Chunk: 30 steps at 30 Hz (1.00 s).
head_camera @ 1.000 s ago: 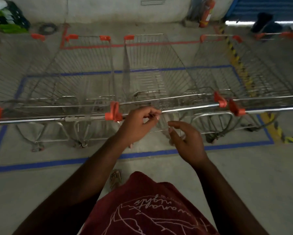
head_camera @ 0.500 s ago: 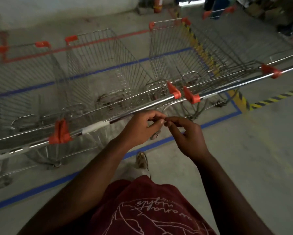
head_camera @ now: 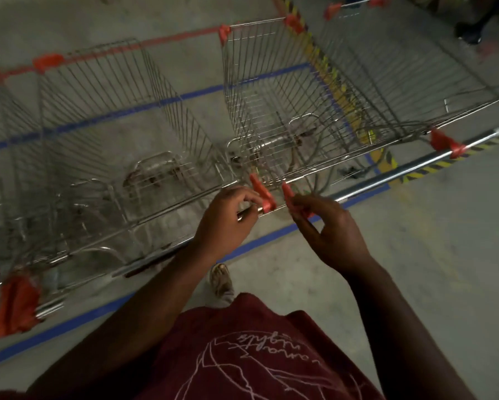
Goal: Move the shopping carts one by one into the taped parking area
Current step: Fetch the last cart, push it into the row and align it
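Head view, nearest first: dark red printed T-shirt (head_camera: 251,350) at the bottom, then both bare arms reaching forward over the grey concrete floor (head_camera: 433,255). Left hand (head_camera: 228,217) curled round the shiny chrome handle bar (head_camera: 386,176) beside its orange plastic end cap (head_camera: 261,193), right hand (head_camera: 329,229) loosely curled with fingertips at a second orange cap, can't tell if actually gripping. Further out, silver wire shopping carts (head_camera: 271,96) parked side by side inside the blue tape rectangle (head_camera: 257,245), yellow-black hazard stripe (head_camera: 323,62) beyond.
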### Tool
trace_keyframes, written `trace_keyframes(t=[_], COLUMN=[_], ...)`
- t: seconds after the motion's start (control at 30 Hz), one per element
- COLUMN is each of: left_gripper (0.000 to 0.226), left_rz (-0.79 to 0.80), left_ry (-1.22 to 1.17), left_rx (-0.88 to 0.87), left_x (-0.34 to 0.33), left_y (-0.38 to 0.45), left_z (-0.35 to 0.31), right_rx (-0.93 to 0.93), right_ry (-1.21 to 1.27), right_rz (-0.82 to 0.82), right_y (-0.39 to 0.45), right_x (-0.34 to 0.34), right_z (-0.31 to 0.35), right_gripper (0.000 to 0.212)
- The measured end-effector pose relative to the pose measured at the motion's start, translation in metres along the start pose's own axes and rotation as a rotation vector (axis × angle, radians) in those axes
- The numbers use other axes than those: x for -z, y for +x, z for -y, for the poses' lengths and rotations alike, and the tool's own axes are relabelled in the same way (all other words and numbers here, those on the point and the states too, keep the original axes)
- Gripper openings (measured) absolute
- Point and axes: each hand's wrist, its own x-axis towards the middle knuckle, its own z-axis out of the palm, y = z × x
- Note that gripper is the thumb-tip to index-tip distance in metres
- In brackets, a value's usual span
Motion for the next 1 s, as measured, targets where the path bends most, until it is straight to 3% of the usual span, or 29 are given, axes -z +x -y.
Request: trace_keyframes(t=[0.1,0.2,0.33,0.43,0.57,0.63,0.73,1.0], left_gripper=[0.026,0.029,0.036,0.040,0.047,0.049,0.047,0.051], left_rz=[0.037,0.038,-0.010,-0.039,-0.092,-0.157,-0.250,-0.353], left_ry=[0.055,0.095,0.080,0.126,0.299,0.328,0.359,0.404], left_rx=[0.123,0.138,0.183,0.230,0.309,0.356,0.382,0.301], left_x=[-0.007,-0.012,-0.021,-0.028,-0.039,-0.049,-0.065,-0.074], left_y=[0.007,0.009,0.009,0.008,0.012,0.013,0.010,0.003], left_z=[-0.003,-0.008,-0.006,-0.011,-0.026,-0.028,-0.030,-0.032], right_rx=[0.058,0.072,0.172,0.193,0.098,0.133,0.162,0.200], right_ry=[-0.118,-0.242,-0.182,-0.151,-0.104,-0.259,-0.410,-0.408], right_rz=[0.010,0.098,0.092,0.200,0.331,0.261,0.153,0.101], right_y=[0.004,0.012,0.035,0.051,0.058,0.058,0.056,0.081], right_x=[0.008,0.012,0.018,0.017,0.018,0.013,-0.003,-0.014], right_z=[-0.029,-0.052,-0.071,-0.084,-0.090,-0.094,-0.094,-0.090], right_gripper=[0.039,0.041,0.033,0.031,0.039,0.035,0.056,0.038])
